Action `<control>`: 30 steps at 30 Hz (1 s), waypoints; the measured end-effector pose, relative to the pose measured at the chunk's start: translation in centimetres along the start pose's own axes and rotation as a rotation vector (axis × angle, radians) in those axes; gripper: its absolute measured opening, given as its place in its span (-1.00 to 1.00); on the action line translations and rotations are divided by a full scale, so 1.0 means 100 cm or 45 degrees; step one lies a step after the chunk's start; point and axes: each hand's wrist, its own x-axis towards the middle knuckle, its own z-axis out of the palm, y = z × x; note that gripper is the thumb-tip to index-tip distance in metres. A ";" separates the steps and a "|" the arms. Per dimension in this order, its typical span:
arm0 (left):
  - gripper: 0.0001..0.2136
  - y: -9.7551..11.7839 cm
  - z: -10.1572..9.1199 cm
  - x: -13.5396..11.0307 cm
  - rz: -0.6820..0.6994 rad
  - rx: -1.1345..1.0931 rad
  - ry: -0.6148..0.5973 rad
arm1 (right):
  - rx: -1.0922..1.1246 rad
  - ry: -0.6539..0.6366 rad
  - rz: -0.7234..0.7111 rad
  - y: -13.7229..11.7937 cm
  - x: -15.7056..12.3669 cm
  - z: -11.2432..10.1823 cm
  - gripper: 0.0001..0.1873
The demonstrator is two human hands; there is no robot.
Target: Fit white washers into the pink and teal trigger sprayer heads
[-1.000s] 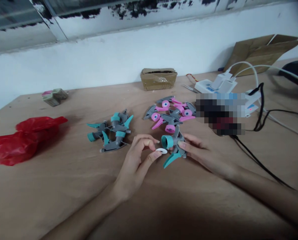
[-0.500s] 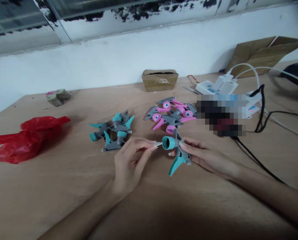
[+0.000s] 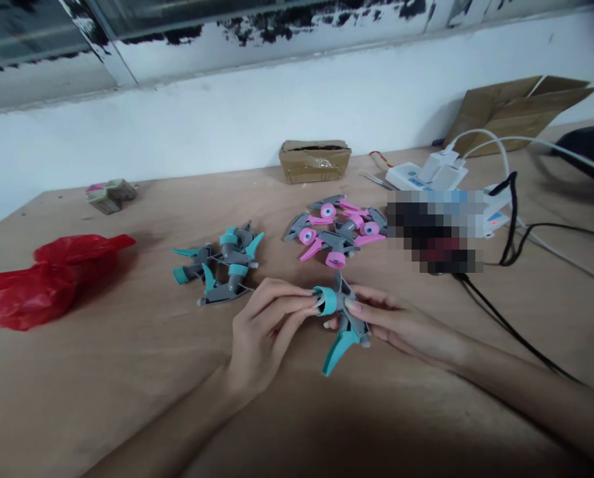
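My right hand [image 3: 393, 318] grips a grey and teal trigger sprayer head [image 3: 347, 315] by its grey body. The sprayer's teal screw cap faces left and its teal trigger points down. At the mouth of that cap are the pinched fingertips of my left hand [image 3: 269, 322]. A small thin whitish piece [image 3: 320, 301] shows between the fingertips and the cap opening, partly hidden; its exact kind cannot be made out. Several more teal sprayer heads [image 3: 237, 255] lie beyond my left hand. Behind the held one is a group of pink and grey sprayer heads [image 3: 339, 232].
A red plastic bag [image 3: 58, 279] lies at left, with a small greenish block [image 3: 110, 197] behind it. By the wall stand a small cardboard box [image 3: 315, 166] and a larger carton [image 3: 500, 116]. A power strip [image 3: 406, 178] with chargers and cables [image 3: 525, 352] occupies the right.
My left fingertips have moved right, bringing the whitish piece from just outside the cap into its mouth. The held sprayer has shifted slightly down and left in view.
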 end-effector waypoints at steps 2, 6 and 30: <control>-0.78 0.000 -0.001 0.000 0.016 0.018 -0.027 | 0.003 0.002 -0.001 0.000 0.000 0.001 -0.73; -0.75 0.003 -0.004 0.000 0.000 0.045 -0.112 | 0.015 -0.014 0.003 -0.001 0.000 0.003 -0.70; -0.81 0.003 -0.006 -0.001 -0.183 -0.115 -0.116 | -0.234 0.005 0.039 -0.009 0.000 0.008 -0.71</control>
